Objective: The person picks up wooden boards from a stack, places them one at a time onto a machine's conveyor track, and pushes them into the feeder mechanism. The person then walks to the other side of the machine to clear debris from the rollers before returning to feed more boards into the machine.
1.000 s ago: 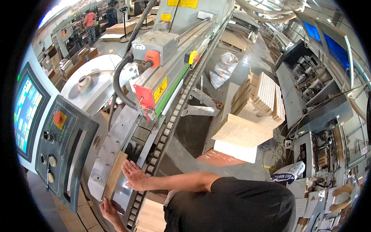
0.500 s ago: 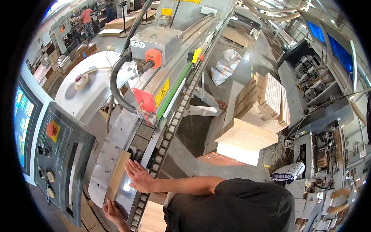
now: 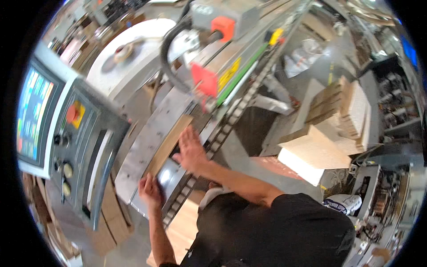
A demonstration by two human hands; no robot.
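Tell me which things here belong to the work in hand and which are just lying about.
In the work:
wooden strip, with the left hand and right hand at it
metal plate beside it
grey machine ahead

Apparently just lying about:
white sack
white-and-blue bag
stacked boards, untouched

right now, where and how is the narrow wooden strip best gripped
Probably pinch the near end, from the person's side, where the left hand is: the narrow wooden strip points its far end toward the red plate, and its left long edge runs along the metal plate. Its slim shape suits a pinch.
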